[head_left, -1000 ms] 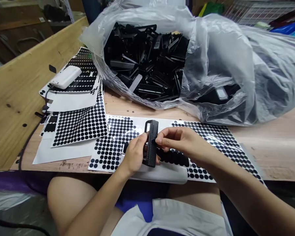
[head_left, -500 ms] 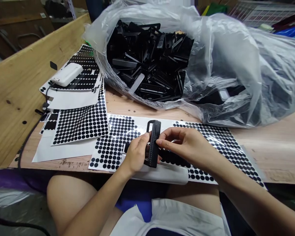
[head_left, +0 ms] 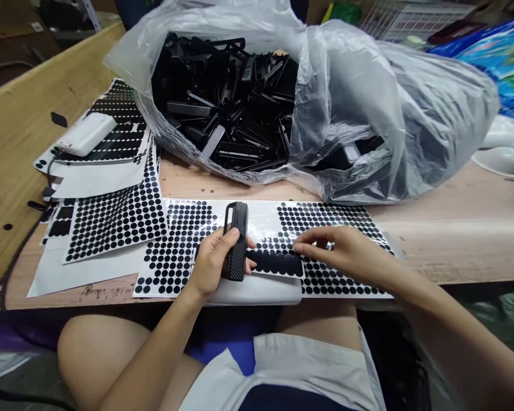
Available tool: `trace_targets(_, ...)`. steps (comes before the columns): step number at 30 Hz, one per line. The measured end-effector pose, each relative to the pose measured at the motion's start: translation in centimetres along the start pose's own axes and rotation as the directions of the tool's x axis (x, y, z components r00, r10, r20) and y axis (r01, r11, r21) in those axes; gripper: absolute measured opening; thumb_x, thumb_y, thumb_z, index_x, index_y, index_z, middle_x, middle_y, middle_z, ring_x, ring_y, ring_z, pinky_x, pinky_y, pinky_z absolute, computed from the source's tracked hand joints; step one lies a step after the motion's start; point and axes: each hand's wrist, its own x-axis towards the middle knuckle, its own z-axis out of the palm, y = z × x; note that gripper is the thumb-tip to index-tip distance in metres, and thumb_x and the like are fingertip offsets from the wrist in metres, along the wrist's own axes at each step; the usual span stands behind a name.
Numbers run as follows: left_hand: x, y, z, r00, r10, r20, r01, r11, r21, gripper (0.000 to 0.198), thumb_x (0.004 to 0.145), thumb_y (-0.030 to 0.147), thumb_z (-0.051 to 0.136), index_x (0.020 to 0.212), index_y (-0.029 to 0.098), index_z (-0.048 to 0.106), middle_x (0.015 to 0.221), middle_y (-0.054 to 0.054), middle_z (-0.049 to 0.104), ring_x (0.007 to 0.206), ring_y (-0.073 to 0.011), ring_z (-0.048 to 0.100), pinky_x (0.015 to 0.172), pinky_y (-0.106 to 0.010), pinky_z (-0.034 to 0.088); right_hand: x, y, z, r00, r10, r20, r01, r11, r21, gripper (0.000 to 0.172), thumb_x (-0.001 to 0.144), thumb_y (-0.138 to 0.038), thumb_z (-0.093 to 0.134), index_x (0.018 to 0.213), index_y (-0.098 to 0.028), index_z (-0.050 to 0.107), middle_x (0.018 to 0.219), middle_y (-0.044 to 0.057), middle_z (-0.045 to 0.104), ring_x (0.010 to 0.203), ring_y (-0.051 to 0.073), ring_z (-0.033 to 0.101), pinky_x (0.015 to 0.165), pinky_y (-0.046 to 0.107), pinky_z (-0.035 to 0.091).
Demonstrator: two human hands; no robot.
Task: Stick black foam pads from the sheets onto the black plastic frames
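Observation:
My left hand [head_left: 209, 260] grips a black plastic casing [head_left: 239, 257] with a carbon-fibre pattern and a long slot at its upper left. The thumb presses on its face and fingertips show at its right edge. To the right, my right hand [head_left: 342, 248] has thumb and forefinger pinched together over a sheet of round black stickers [head_left: 334, 214]. Whatever is between those fingertips is too small to make out. Beside the casing lies a narrower strip of black stickers [head_left: 278, 262] on top of the sheet.
A clear plastic bag [head_left: 346, 91] full of black plastic parts [head_left: 227, 114] stands at the back. On the left, sticker sheets [head_left: 115, 217] overlap under a white power bank [head_left: 85, 134] with a cable. A wooden board [head_left: 38, 114] borders the left side.
My right hand has left the casing and moved right to the sticker sheet. The casing stays in my left hand. The view has turned slightly right.

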Motion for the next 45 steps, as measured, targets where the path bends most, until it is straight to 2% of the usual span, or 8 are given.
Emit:
trace_targets(4,0.0,0.2,0.1,1.0,0.009,0.002,-0.009,0.999,-0.034,0.039,0.092,0.049,0.064,0.088,0.012,0.071,0.09,-0.006,0.073,0.053,-0.0111,0.064,0.075,-0.038,0.064,-2.3,-0.3,-0.5,0.99,-0.14,0.02,0.139,0.988,0.063,0.022,0.087,-0.045,0.071,0.08,-0.026,0.078,0.078,0.004,0.078,0.07,0.022,0.071,0.061,0.032,0.051)
trace_targets(8,0.1,0.5,0.2,1.0,0.006,0.002,-0.006,0.998,-0.058,0.041,0.092,0.049,0.062,0.085,0.01,0.072,0.081,-0.006,0.072,0.049,-0.0103,0.06,0.075,-0.039,0.064,-3.2,-2.9,-1.6,0.915,-0.397,-0.075,0.402,0.878,0.262,0.015,0.088,-0.034,0.076,0.075,-0.026,0.076,0.068,0.003,0.074,0.064,0.019,0.067,0.06,0.031,0.052)
trace_targets(12,0.0,0.3,0.1,0.998,-0.033,0.051,0.036,0.998,-0.046,0.041,0.091,0.049,0.061,0.084,0.009,0.07,0.085,-0.01,0.076,0.045,-0.0113,0.061,0.065,-0.034,0.062,-1.0,-4.4,-1.4,0.965,-0.159,-0.209,0.255,0.754,0.605,0.024,0.08,-0.047,0.084,0.072,-0.026,0.076,0.071,0.002,0.071,0.066,0.017,0.065,0.06,0.029,0.054)
trace_targets(15,-0.1,0.2,0.0,0.996,-0.069,0.062,0.072,0.997,-0.037,0.041,0.089,0.051,0.063,0.087,0.01,0.068,0.084,-0.014,0.078,0.043,-0.0135,0.062,0.055,-0.03,0.058,1.8,-4.9,0.3,0.991,0.001,-0.136,0.091,0.737,0.669,0.03,0.072,-0.053,0.087,0.073,-0.024,0.078,0.096,0.006,0.077,0.085,0.022,0.07,0.072,0.033,0.058)
trace_targets(18,-0.2,0.4,0.0,0.994,-0.09,0.067,0.091,0.996,-0.019,0.043,0.088,0.052,0.063,0.085,0.009,0.068,0.084,-0.015,0.079,0.044,-0.0139,0.062,0.05,-0.028,0.055,3.6,-5.3,1.7,0.999,0.004,-0.049,0.031,0.721,0.692,0.034,0.07,-0.056,0.087,0.073,-0.023,0.079,0.111,0.008,0.077,0.092,0.025,0.07,0.079,0.037,0.059)
trace_targets(26,-0.3,0.7,0.0,0.992,-0.103,0.079,0.105,0.994,-0.024,0.043,0.089,0.051,0.062,0.082,0.009,0.068,0.084,-0.016,0.079,0.045,-0.0128,0.062,0.049,-0.026,0.052,4.0,-5.5,2.2,1.0,-0.029,-0.012,0.028,0.684,0.729,0.024,0.073,-0.049,0.089,0.074,-0.026,0.08,0.106,0.005,0.077,0.085,0.02,0.07,0.078,0.034,0.058)
trace_targets(36,-0.3,0.7,-0.1,0.991,-0.118,0.065,0.12,0.993,-0.02,0.044,0.09,0.052,0.06,0.083,0.009,0.07,0.086,-0.016,0.079,0.045,-0.0129,0.062,0.053,-0.027,0.054,4.2,-5.2,2.9,0.998,-0.024,-0.066,0.064,0.698,0.713,0.024,0.075,-0.047,0.087,0.074,-0.025,0.079,0.099,0.004,0.077,0.092,0.023,0.07,0.086,0.036,0.057)
trace_targets(45,-0.3,0.7,0.0,0.99,-0.123,0.065,0.125,0.992,-0.019,0.045,0.088,0.054,0.062,0.083,0.01,0.069,0.086,-0.015,0.079,0.045,-0.013,0.062,0.053,-0.028,0.054,3.8,-5.4,3.2,0.991,-0.012,-0.136,0.095,0.775,0.625,0.026,0.077,-0.05,0.084,0.077,-0.025,0.078,0.111,0.006,0.077,0.098,0.026,0.07,0.089,0.04,0.057)
